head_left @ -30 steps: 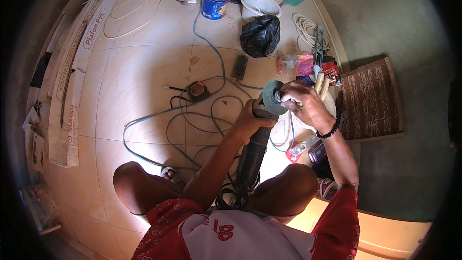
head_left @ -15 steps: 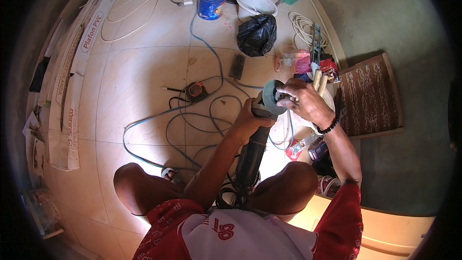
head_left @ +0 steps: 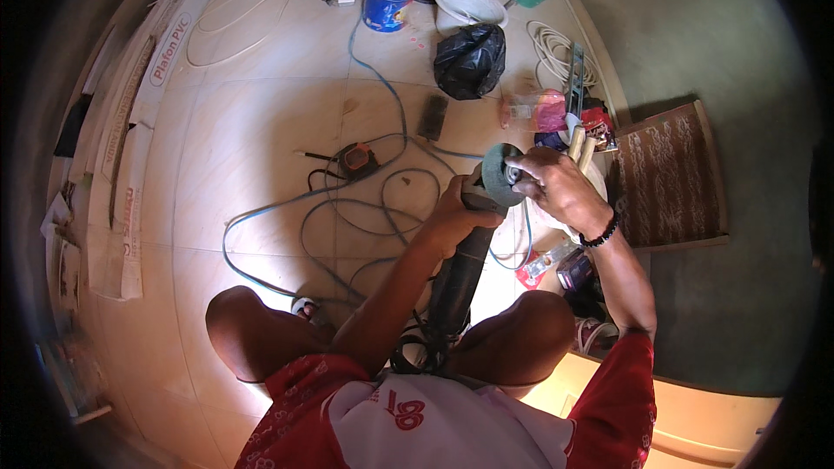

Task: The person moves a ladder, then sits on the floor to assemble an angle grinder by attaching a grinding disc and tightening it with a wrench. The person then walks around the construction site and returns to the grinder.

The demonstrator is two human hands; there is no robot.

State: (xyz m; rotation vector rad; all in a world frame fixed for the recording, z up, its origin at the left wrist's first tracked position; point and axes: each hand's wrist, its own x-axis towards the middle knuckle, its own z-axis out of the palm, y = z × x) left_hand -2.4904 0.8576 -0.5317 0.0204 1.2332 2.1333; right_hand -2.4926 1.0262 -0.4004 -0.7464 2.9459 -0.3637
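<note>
I sit on a tiled floor with a dark angle grinder (head_left: 460,265) held up between my knees. My left hand (head_left: 456,213) grips the grinder's body just below its head. A round greenish-grey disc (head_left: 497,174) sits on the grinder's head. My right hand (head_left: 556,187), with a dark bead bracelet at the wrist, has its fingers on the disc's centre. The grinder's lower end is hidden between my legs.
Blue-grey cables (head_left: 347,208) loop over the floor in front of me. An orange tape measure (head_left: 356,159), a black bag (head_left: 471,59), a blue paint can (head_left: 387,2), a white bowl (head_left: 465,2) and a brown patterned mat (head_left: 669,174) lie around. Long white panels (head_left: 122,148) line the left wall.
Both hands stay on the grinder and disc in nearly the same place. The view has shifted a little, so the floor objects sit slightly higher in the picture.
</note>
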